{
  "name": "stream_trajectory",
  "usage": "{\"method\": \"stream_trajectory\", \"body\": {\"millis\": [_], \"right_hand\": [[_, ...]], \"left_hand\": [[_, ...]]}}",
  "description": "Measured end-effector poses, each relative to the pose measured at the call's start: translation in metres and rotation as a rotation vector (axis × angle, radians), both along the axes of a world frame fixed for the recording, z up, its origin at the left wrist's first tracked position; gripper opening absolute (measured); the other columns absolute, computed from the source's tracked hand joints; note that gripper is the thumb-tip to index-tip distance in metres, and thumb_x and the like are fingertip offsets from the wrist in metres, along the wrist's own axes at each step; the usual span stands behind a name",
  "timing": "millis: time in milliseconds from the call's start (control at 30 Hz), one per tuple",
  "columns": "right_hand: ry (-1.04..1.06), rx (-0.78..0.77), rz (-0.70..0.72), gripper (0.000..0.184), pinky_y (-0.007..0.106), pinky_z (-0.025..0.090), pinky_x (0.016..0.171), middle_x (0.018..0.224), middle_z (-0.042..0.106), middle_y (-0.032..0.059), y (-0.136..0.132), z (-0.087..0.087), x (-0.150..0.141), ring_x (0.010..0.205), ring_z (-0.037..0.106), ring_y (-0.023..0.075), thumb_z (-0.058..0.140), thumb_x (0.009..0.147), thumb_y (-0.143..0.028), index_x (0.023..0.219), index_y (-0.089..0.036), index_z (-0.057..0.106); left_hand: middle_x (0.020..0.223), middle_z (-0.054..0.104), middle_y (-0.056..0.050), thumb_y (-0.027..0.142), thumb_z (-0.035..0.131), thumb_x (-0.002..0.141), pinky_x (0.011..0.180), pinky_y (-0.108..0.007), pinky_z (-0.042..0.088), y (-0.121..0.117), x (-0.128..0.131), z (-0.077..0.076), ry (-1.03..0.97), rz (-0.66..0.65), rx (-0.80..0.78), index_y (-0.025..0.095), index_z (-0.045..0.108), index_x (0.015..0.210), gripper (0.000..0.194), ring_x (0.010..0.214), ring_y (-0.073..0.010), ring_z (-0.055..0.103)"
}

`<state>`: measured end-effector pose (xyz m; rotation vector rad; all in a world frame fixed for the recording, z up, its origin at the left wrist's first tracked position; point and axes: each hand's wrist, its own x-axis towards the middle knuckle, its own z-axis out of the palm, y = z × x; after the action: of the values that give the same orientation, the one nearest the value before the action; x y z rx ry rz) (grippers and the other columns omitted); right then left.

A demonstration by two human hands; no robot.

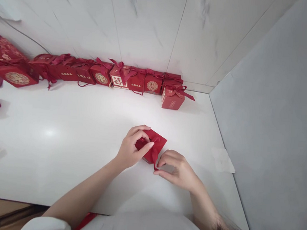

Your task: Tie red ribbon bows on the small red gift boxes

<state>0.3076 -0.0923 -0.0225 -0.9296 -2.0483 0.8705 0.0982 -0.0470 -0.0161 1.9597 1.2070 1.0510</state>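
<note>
A small red gift box [159, 139] stands on the white table in front of me, partly covered by my fingers. A red ribbon [154, 155] runs across its top and hangs over the near right side. My left hand [135, 146] is curled over the top of the box, thumb and fingertips closed on the ribbon there. Beside the box, my right hand [175, 167] pinches the ribbon's loose end between thumb and index finger. How the ribbon is looped under my left fingers is hidden.
Several red boxes with ribbon bows [121, 77] line the tiled wall, one box [173, 97] standing forward at the right end. More red boxes [17, 75] sit at the left. A grey panel [272, 122] bounds the right side, near a pale paper sheet [223, 160].
</note>
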Motion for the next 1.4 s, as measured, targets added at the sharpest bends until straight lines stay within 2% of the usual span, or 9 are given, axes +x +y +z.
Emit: {"method": "stream_trajectory", "body": {"millis": [233,367,467,633,733,967,1100,1267,1400], "right_hand": [[0.038,0.184,-0.42,0.026,0.046,0.048,0.091,0.113,0.058,0.0108,-0.001,-0.009,0.005,0.109,0.055,0.026,0.049,0.096,-0.029,0.119,-0.027,0.061],[0.105,0.007,-0.44,0.043,0.055,0.036,0.108,0.137,0.05,0.01,0.001,-0.01,0.003,0.131,0.042,0.0288,0.032,0.1,-0.049,0.133,-0.03,0.053],[0.247,-0.272,-0.419,0.048,0.055,0.028,0.115,0.143,0.047,0.0056,0.007,-0.01,0.004,0.139,0.038,0.0257,0.021,0.102,-0.05,0.124,-0.031,0.058],[0.2,-0.48,-0.262,0.025,0.048,0.031,0.115,0.146,0.046,0.0014,0.016,0.004,0.009,0.14,0.037,0.0241,0.046,0.097,-0.048,0.102,-0.031,0.064],[0.092,-0.472,-0.138,0.023,0.046,0.032,0.114,0.148,0.044,0.0009,0.019,0.021,0.011,0.139,0.037,0.024,0.047,0.097,-0.045,0.099,-0.03,0.064],[0.018,-0.546,0.078,0.02,0.044,0.037,0.11,0.141,0.051,0.0027,0.033,0.037,0.016,0.128,0.049,0.0238,0.048,0.097,-0.044,0.093,-0.026,0.057],[0.016,-0.502,0.087,0.014,0.045,0.031,0.113,0.143,0.048,0.0022,0.041,0.036,0.017,0.137,0.041,0.0254,0.064,0.088,-0.04,0.086,-0.026,0.062],[0.174,-0.643,0.154,0.021,0.047,0.028,0.114,0.145,0.05,0.0043,0.054,0.039,0.01,0.137,0.043,0.0265,0.067,0.085,-0.042,0.078,-0.023,0.064],[0.21,-0.66,0.181,0.025,0.049,0.025,0.115,0.144,0.051,0.0046,0.062,0.04,0.006,0.14,0.039,0.0269,0.067,0.085,-0.046,0.077,-0.023,0.063]], "left_hand": [[0.128,0.056,-0.007,0.02,0.061,0.084,0.101,-0.04,0.048,-0.009,0.009,-0.002,0.035,-0.006,0.0,0.021,0.057,0.085,0.004,0.123,-0.0227,0.053],[0.13,0.054,-0.007,0.019,0.061,0.084,0.102,-0.039,0.047,-0.007,0.005,0.001,0.041,-0.052,-0.039,0.021,0.057,0.087,0.005,0.125,-0.0231,0.052],[0.133,0.052,-0.007,0.018,0.059,0.086,0.105,-0.039,0.046,-0.002,-0.001,0.005,0.063,-0.177,-0.075,0.022,0.061,0.087,0.005,0.127,-0.0235,0.049],[0.137,0.051,-0.005,0.017,0.057,0.088,0.109,-0.039,0.042,0.005,-0.01,0.009,0.089,-0.411,-0.113,0.024,0.065,0.091,0.011,0.132,-0.0238,0.045],[0.135,0.052,-0.006,0.019,0.054,0.092,0.111,-0.04,0.04,0.005,-0.01,0.007,0.054,-0.409,-0.096,0.024,0.066,0.092,0.013,0.133,-0.023,0.045],[0.124,0.061,-0.003,0.023,0.06,0.089,0.123,-0.052,0.011,-0.002,-0.003,0.006,0.142,-0.252,0.154,0.022,0.062,0.082,0.008,0.128,-0.022,0.051],[0.126,0.06,-0.002,0.027,0.063,0.087,0.123,-0.052,0.011,-0.002,-0.003,0.009,0.193,-0.229,0.107,0.022,0.061,0.08,0.009,0.129,-0.0226,0.05],[0.133,0.055,-0.002,0.032,0.066,0.086,0.122,-0.055,0.011,0.005,-0.008,0.011,0.149,-0.28,-0.086,0.025,0.068,0.081,0.009,0.129,-0.0243,0.049],[0.134,0.053,-0.004,0.029,0.067,0.084,0.12,-0.05,0.027,0.007,-0.01,0.014,0.104,-0.306,-0.13,0.023,0.067,0.081,0.006,0.129,-0.0239,0.049]]}}
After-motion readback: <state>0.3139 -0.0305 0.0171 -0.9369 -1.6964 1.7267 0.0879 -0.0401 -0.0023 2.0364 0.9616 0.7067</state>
